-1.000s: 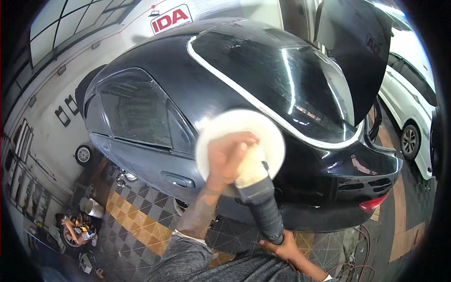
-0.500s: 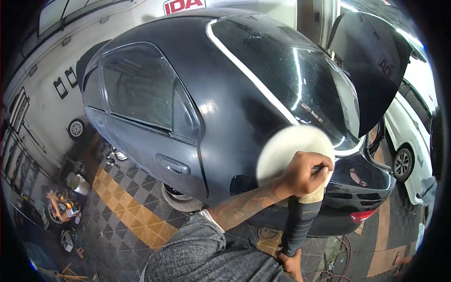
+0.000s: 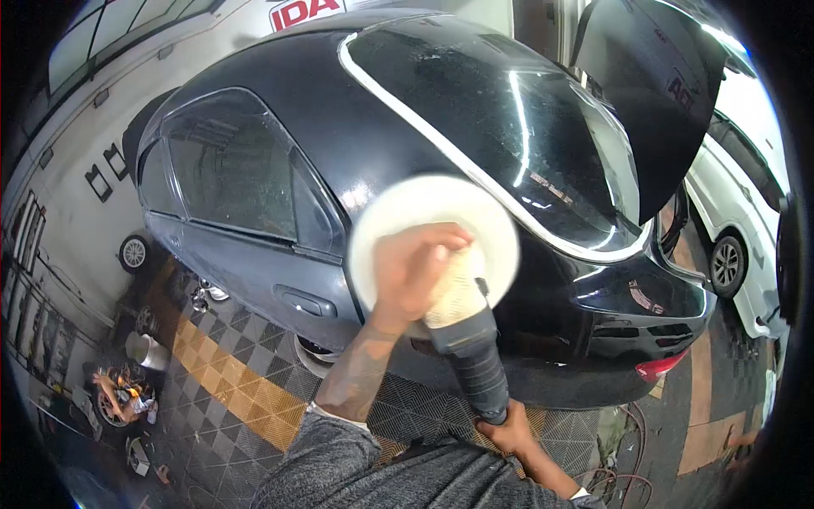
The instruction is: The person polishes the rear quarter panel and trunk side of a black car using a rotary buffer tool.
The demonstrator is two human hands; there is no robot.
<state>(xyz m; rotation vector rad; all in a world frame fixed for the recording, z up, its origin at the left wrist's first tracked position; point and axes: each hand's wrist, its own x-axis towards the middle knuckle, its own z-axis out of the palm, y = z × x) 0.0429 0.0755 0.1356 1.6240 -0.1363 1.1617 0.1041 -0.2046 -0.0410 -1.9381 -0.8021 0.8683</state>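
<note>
A polisher with a black grip and a yellowish head cover is pressed to the dark car, on the rear quarter panel beside the rear window. Its round white pad is blurred. Over the polisher's head, just behind the pad, my left hand is closed, its fingers slightly smeared. My right hand wraps round the end of the black grip, low in the view. White masking tape borders the rear window, right of the pad.
The raised trunk lid stands at the upper right. A white car is beyond it. On the tiled floor to the left are a bucket and a loose wheel. Hoses lie at the lower right.
Both hands have carried the polisher to the left across the quarter panel, away from the rear corner. The grip now leans the other way, and the camera view has shifted slightly.
</note>
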